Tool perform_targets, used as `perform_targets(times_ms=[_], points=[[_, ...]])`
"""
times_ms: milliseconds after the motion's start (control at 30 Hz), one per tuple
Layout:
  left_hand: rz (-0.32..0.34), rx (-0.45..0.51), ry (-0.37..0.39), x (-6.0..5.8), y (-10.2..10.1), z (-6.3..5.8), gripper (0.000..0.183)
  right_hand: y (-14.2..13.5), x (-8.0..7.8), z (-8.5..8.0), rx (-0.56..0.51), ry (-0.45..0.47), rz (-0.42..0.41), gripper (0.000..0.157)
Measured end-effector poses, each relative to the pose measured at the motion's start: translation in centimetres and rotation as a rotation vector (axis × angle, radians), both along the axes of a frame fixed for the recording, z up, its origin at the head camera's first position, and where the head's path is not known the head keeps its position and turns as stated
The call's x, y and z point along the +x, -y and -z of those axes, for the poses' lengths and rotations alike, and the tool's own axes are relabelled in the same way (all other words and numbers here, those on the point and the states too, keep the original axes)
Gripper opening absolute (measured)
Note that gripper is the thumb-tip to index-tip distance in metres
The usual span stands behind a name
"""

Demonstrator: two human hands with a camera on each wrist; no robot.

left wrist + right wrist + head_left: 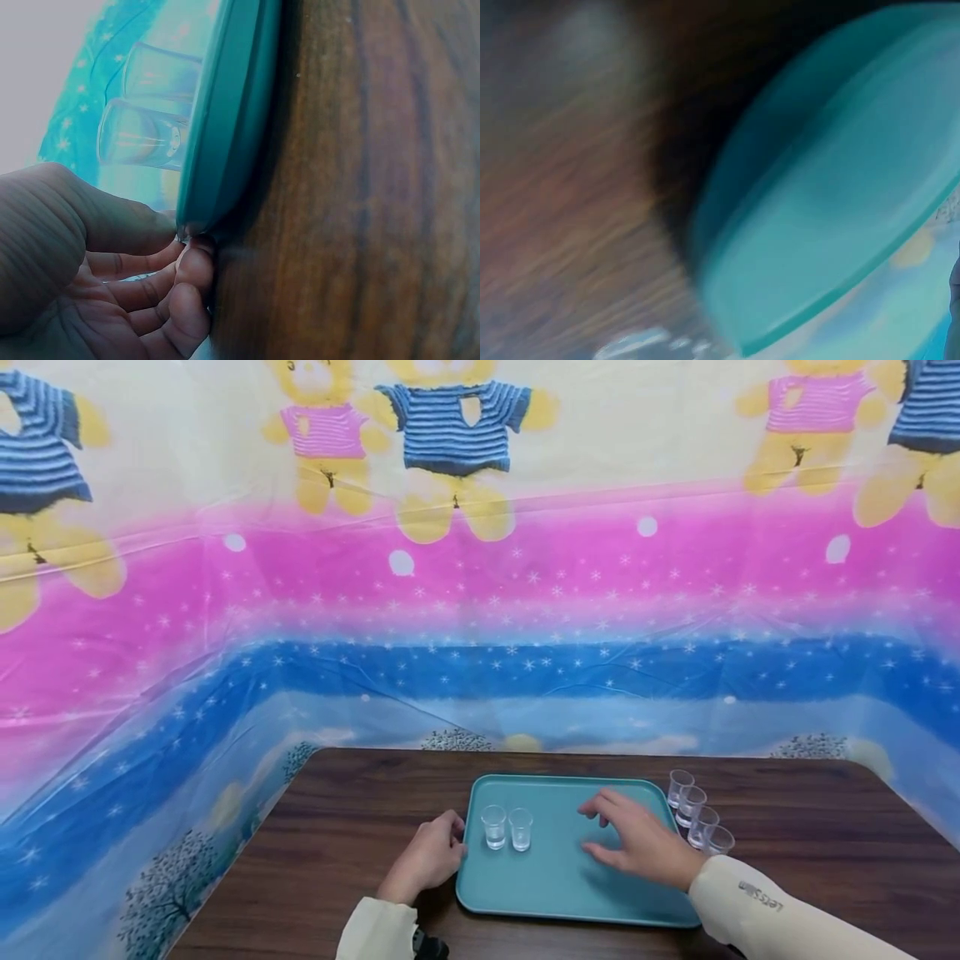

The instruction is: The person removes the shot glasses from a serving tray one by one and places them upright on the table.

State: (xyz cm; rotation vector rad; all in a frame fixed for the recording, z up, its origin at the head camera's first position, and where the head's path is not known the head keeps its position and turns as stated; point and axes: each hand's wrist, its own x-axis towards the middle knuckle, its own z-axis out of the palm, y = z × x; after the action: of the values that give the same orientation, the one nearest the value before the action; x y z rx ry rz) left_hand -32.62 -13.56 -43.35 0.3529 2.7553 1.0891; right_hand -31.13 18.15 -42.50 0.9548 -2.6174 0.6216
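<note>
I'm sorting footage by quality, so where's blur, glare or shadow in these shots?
Head view: soft shadow on the tray below the right hand; left wrist view: upper left corner washed out; right wrist view: tabletop heavily blurred, tray soft too.

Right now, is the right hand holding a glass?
No: in the head view, the right hand is open and empty above the tray.

head: from above, forward-down, farthest | left wrist: close, rolled sideways, tray (234,112) side-on | right wrist: close, tilted | all share tray
</note>
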Motion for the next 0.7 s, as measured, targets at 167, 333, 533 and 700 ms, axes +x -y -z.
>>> perform_targets(times_ms=[167,333,533,700], points=[[0.006,0.000,-0.013,0.1,0.0,0.0,0.017,2.2,0.0,0.0,-0.001,0.020,-0.007,0.038],[0.005,0.003,-0.035,0.3,0.1,0.0,0.017,4.8,-0.5,-0.2,-0.005,0.049,-0.005,0.041],[0.007,0.010,-0.032,0.3,0.1,-0.1,0.018,6.9,-1.1,-0.6,-0.010,0.090,-0.007,0.043],[-0.002,0.005,-0.026,0.3,0.0,-0.1,0.018,7.8,-1.7,-0.6,0.011,0.126,-0.007,0.040]])
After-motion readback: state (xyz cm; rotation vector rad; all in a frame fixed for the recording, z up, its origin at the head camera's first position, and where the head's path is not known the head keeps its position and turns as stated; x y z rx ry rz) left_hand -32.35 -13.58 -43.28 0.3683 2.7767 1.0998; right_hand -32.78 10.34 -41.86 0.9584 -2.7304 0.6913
